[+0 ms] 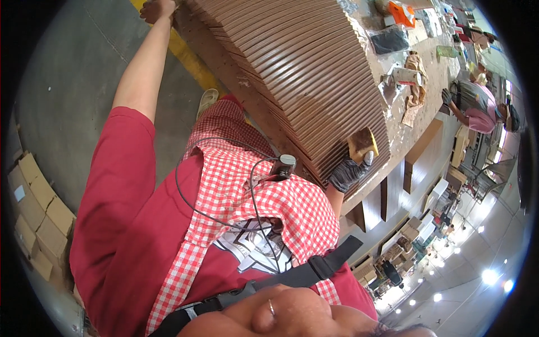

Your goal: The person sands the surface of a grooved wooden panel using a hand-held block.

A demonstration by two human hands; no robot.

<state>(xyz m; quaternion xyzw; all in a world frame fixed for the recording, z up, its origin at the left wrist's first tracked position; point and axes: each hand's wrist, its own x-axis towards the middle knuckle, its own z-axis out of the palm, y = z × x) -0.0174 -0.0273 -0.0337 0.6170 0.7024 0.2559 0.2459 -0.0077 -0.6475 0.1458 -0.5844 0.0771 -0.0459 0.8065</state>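
Many long brown slats [292,53] lie side by side in a wide, glossy, ridged layer on the workbench. My right hand [349,173], in a dark grey glove with a pale thumb tip, grips a yellow sponge [363,145] stained dark brown. The sponge rests on the slats near their right end. Bare and stretched out to the far left, my left hand [158,10] has its fingers curled beside the slats' left end. Whatever those fingers hold, if anything, is hidden.
Behind the slats, the bench [426,101] carries a white cup [406,76], crumpled brown paper [415,95], a dark plastic bag [389,39] and an orange item [402,14]. A co-worker [477,104] stands at the far right. Cardboard boxes [42,208] are stacked at left.
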